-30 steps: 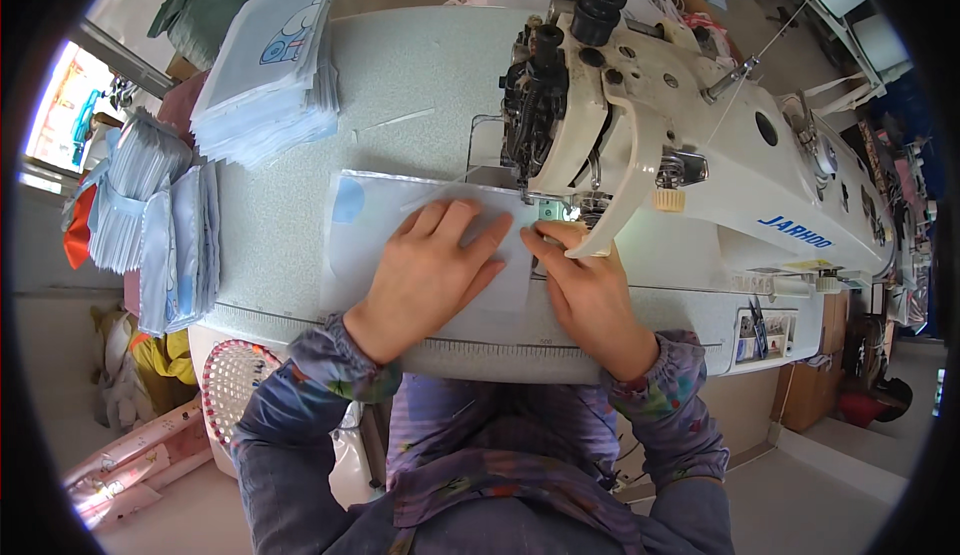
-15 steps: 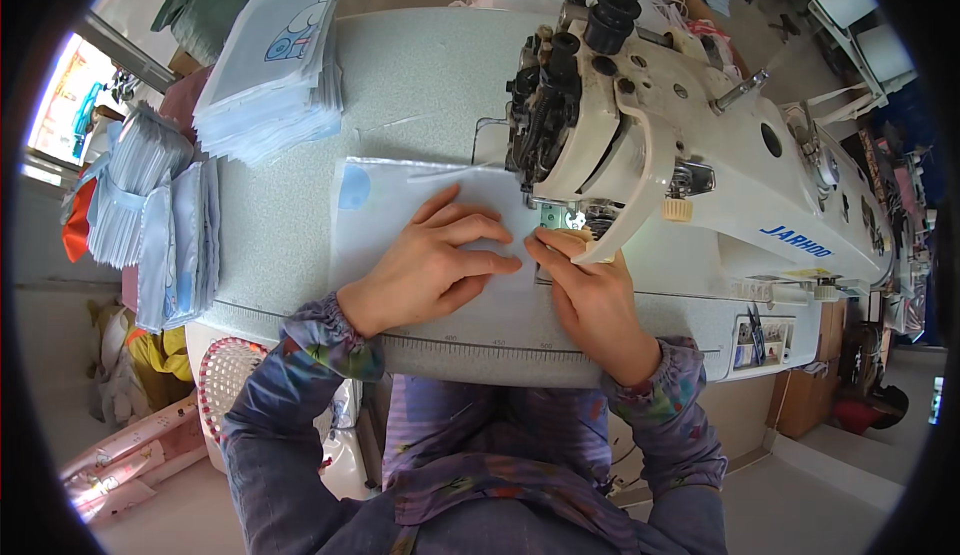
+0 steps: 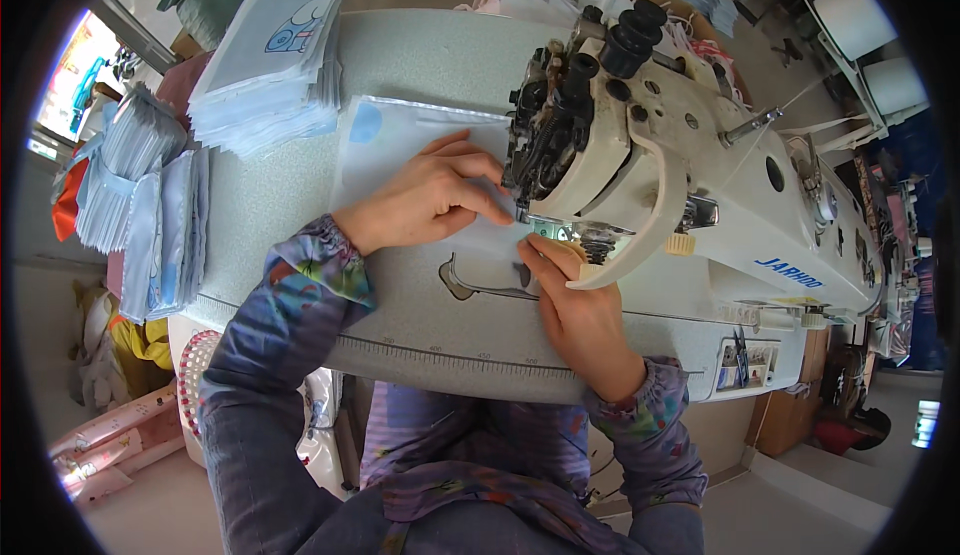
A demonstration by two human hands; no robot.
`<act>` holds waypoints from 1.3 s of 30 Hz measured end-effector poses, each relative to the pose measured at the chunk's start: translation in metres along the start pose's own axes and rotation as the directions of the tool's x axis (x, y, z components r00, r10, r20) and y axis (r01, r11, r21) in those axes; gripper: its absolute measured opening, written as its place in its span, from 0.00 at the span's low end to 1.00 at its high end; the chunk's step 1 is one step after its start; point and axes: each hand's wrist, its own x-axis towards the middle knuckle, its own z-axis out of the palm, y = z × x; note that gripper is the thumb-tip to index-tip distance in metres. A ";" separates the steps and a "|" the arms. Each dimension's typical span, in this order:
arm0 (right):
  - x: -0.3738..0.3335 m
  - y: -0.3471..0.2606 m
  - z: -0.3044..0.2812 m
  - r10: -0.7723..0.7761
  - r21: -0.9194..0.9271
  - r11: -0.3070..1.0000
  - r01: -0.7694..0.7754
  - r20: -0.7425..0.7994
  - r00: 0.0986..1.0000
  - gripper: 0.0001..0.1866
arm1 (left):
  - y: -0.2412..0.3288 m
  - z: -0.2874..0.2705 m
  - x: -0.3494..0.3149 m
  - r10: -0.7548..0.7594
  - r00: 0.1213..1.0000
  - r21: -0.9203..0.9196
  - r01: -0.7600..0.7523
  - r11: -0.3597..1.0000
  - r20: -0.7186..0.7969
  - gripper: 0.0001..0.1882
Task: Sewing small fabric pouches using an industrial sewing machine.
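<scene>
A pale fabric panel (image 3: 385, 170) with a light-blue spot in its far corner lies on the machine table, its right edge running under the head of the sewing machine (image 3: 600, 145). My left hand (image 3: 425, 195) rests on the panel with bent, slightly parted fingers, the fingertips close to the needle area. At the near side of the presser foot, my right hand (image 3: 585, 310) has its fingers together at the panel's right edge, partly behind the machine's curved guard. The needle itself is hidden.
A stack of printed panels (image 3: 265, 65) stands at the far left. Tied bundles of fabric (image 3: 150, 205) hang beside the table's left edge. A curved dark-rimmed slot (image 3: 460, 280) shows in the tabletop. Small scissors (image 3: 741, 355) lie in a tray at right; thread cones (image 3: 855, 20) stand behind.
The panel has slid away from me along the machine, and my left hand has moved forward with it. More tabletop with a dark-rimmed slot now shows. My right hand stays near the presser foot.
</scene>
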 end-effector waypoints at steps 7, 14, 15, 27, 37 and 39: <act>0.000 0.000 -0.001 0.001 0.000 1.000 -0.001 -0.012 1.000 0.30 | -0.006 -0.001 0.006 -0.025 1.000 0.021 0.024 0.999 0.002 0.22; -0.004 0.002 0.004 0.015 0.068 0.998 -0.008 -0.098 0.995 0.27 | 0.035 -0.009 -0.011 -0.093 0.993 0.337 0.063 0.939 0.073 0.23; -0.004 0.003 0.004 -0.002 0.109 0.994 0.018 -0.143 0.990 0.27 | 0.049 -0.008 -0.013 -0.126 0.990 0.424 0.085 0.902 0.068 0.24; 0.000 0.000 -0.004 0.007 0.052 0.999 -0.004 -0.067 0.998 0.28 | 0.125 0.064 -0.033 -0.344 0.922 0.359 0.386 0.850 -0.179 0.34; 0.002 0.005 -0.001 0.024 0.067 0.998 -0.019 -0.072 0.997 0.27 | 0.104 0.045 -0.027 -0.300 0.943 0.311 0.331 0.891 -0.144 0.26; 0.003 0.005 -0.001 0.041 0.068 0.997 -0.037 -0.053 0.998 0.26 | 0.096 0.040 -0.029 -0.280 0.951 0.300 0.308 0.903 -0.134 0.25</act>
